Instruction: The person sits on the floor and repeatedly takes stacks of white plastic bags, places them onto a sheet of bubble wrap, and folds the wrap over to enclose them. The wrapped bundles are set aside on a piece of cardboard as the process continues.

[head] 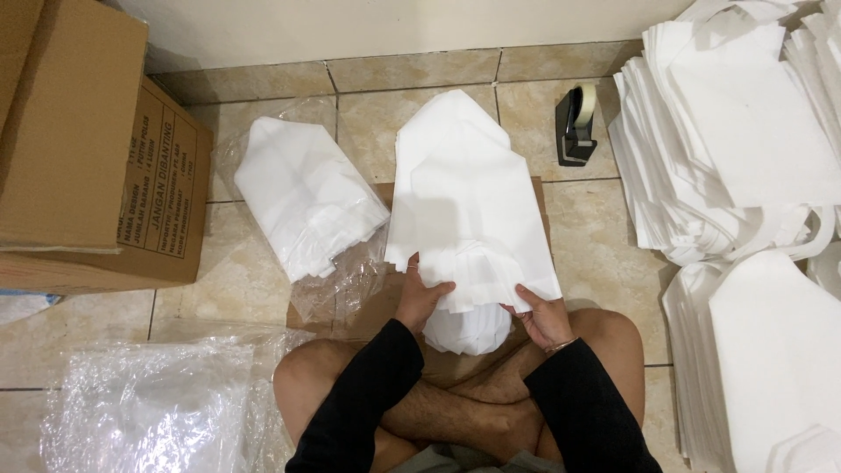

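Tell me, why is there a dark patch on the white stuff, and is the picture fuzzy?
Head view: the dark patch is a soft shadow on the stack of white fabric pieces, above the left hand; the plastic bag shows bright glare; the picture is sharp, with the right-hand white piles slightly washed out and the right hand clear.

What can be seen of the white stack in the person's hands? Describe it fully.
The white stack is a pile of thin, soft-looking fabric pieces, layered with edges slightly offset. Its far end tapers to a blunt point; its near end shows rounded, handle-like parts by the knees. It lies lengthwise on brown cardboard over the tiled floor. The left hand grips its near-left edge, the right hand its near-right corner.
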